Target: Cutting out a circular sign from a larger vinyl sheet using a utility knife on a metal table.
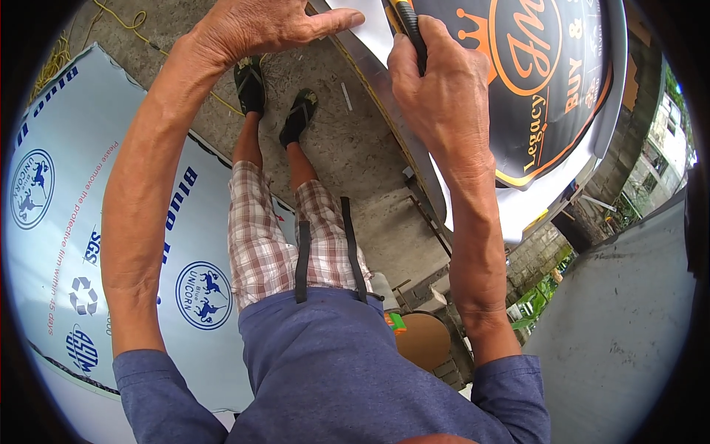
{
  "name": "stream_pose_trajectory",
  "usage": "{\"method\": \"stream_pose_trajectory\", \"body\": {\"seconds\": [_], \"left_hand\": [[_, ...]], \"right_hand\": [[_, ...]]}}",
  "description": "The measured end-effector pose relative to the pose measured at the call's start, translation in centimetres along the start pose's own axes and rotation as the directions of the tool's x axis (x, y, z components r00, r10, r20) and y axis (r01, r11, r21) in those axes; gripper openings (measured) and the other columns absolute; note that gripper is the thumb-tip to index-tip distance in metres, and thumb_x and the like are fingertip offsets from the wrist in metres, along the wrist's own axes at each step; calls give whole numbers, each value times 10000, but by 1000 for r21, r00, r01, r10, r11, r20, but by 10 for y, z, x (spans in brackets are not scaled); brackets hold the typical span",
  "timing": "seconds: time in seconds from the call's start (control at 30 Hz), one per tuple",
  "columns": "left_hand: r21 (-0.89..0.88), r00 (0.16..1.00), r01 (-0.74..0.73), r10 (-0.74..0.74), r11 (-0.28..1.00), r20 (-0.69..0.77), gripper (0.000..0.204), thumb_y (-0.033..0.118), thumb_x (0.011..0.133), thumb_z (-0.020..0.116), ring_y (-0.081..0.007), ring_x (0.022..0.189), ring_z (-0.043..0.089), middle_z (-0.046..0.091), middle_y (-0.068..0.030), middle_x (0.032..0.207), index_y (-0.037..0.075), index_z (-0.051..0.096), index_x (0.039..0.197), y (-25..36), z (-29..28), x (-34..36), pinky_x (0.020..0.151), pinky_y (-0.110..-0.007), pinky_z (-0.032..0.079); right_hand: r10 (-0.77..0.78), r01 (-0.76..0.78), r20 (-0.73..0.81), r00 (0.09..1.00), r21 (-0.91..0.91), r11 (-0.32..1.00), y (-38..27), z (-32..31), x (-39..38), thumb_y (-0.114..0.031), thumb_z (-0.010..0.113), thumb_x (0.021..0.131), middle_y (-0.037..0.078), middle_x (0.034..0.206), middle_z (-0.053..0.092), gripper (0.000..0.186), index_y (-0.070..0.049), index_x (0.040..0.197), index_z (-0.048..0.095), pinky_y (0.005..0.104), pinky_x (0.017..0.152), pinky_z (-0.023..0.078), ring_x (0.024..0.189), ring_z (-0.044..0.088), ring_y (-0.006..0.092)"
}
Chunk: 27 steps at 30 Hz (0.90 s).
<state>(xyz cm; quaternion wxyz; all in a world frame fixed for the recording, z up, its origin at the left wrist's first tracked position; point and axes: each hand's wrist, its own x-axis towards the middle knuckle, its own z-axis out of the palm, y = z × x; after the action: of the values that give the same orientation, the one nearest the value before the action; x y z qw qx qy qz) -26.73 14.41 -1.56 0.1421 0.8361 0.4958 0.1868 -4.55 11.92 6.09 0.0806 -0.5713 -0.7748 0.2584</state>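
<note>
In my right hand is a cutter knife with a black ribbed and yellow handle. That hand is closed round it, above the white border of a printed sticker sheet. The sheet is black with orange lettering and a crown, and it lies on a raised surface at the upper right. The knife's tip runs out of the picture at the top. My left hand is up at the top edge, its thumb stretched out toward the sheet's white border. The other fingers are partly cut off by the frame, and I see nothing held there.
A large light-blue film-covered panel lies at the left. Yellow cord trails over the concrete floor by my sandalled feet. A grey panel stands at the right. A brown round-topped object is beside my right hip.
</note>
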Motion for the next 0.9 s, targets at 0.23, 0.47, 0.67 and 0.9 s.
{"method": "stream_pose_trajectory", "body": {"seconds": [0.23,0.47,0.67,0.9], "left_hand": [[31,999,-29,30,999,-27,750,588,880,647,-339,1589,134,370,-17,1668,159,560,1489,1,2,0,1289,-580,20],[11,999,-2,2,1000,48,763,598,878,649,-361,1586,132,371,-42,1667,163,549,1497,3,-6,5,1285,-592,25],[7,999,-9,9,1000,32,761,591,879,653,-364,1587,126,370,-48,1667,165,546,1500,2,-6,4,1283,-597,26],[-12,998,8,-7,1000,56,760,608,890,637,-365,1590,109,367,-52,1668,168,542,1503,0,-9,3,1284,-589,13]], "right_hand": [[-3,3,-20,1000,14,1000,-1,-3,-2,-96,624,919,227,673,666,162,51,854,596,489,609,545,607,678,412],[23,-22,-10,1000,64,998,1,-4,-1,-84,621,921,233,685,665,156,53,853,586,485,587,529,595,672,407],[25,-25,-3,1000,77,997,1,-5,-1,-87,623,925,234,679,657,162,53,855,580,484,581,520,589,668,409],[7,-6,-16,1000,65,998,-1,-2,-2,-78,628,927,229,658,647,167,51,843,566,476,568,516,576,663,408]]}}
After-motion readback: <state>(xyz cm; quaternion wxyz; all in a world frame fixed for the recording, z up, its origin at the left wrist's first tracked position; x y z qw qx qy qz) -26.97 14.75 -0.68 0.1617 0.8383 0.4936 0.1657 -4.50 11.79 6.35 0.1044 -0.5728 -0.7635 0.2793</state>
